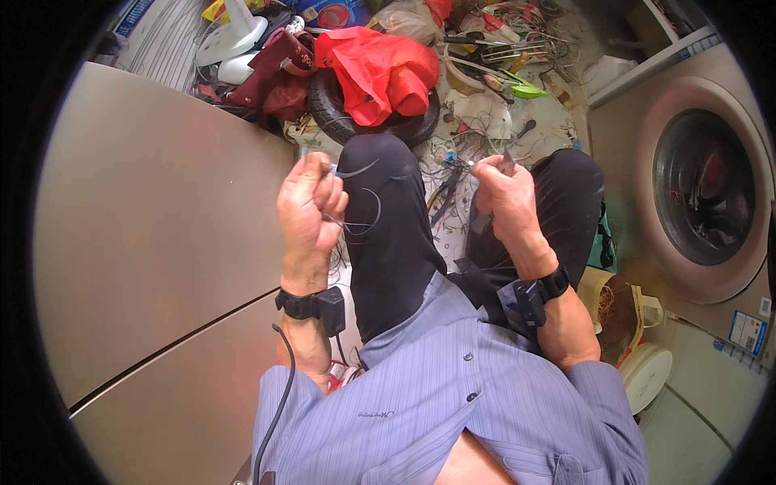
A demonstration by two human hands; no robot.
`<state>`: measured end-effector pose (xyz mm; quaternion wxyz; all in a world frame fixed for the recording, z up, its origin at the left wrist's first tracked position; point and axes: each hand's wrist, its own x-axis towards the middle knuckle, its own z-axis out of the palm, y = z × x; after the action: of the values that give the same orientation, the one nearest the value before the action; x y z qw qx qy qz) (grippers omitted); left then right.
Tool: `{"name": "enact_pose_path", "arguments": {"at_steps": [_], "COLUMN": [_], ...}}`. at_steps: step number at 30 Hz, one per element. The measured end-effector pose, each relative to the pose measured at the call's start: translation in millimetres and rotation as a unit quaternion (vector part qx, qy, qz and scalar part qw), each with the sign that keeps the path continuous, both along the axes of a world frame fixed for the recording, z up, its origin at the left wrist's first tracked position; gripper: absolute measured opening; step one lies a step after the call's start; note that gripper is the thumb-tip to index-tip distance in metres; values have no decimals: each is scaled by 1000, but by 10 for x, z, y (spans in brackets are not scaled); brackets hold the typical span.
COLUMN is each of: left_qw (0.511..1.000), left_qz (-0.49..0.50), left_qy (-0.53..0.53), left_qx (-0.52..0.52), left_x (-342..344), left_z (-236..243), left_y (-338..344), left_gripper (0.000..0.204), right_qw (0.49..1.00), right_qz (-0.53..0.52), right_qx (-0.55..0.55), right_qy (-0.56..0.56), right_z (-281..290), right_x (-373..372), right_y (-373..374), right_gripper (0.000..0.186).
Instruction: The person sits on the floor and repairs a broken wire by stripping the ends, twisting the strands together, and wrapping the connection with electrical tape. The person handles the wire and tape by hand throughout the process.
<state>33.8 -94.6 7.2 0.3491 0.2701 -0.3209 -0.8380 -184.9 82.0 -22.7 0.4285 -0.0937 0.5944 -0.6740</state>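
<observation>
My left hand (311, 198) is closed in a fist above my left knee, at the cabinet side. A thin grey wire (377, 212) comes out of it, one end sticking out and the rest curling in front of the dark trouser leg. My right hand (508, 194) is raised near my right knee, with thumb and fingers pinched together. A small dark, flat, blade-like piece (508, 164) shows at its fingers; its exact kind is unclear. Between my legs, pliers with dark handles (444, 196) lie on the littered floor, close to my right hand.
A black tyre (327, 105) with a red plastic bag (376, 73) on it lies ahead of my knees. Tangled wires and tools (493, 56) cover the floor beyond. A smooth metallic cabinet (162, 218) stands at left, a front-loading washing machine (703, 186) at right.
</observation>
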Motion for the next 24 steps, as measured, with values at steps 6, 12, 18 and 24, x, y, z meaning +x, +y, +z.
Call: {"name": "enact_pose_path", "arguments": {"at_steps": [6,12,18,24], "left_qw": [990,889,494,668], "left_qz": [136,229,-135,85], "left_qy": [-33,-366,-764,-485], "left_qx": [14,-150,-392,-558], "left_x": [520,1619,1993,664], "left_z": [152,-497,-1284,-15], "left_y": [-290,-609,-80,296], "left_gripper": [21,20,48,37], "right_qw": [997,988,977,975], "right_qz": [-55,-77,-65,-27], "right_qx": [-60,-133,-203,-215], "right_qy": [9,23,24,-51], "right_z": [237,581,791,847], "right_x": [-217,-549,-709,-661], "right_y": [161,489,646,627], "right_gripper": [15,10,15,22]}}
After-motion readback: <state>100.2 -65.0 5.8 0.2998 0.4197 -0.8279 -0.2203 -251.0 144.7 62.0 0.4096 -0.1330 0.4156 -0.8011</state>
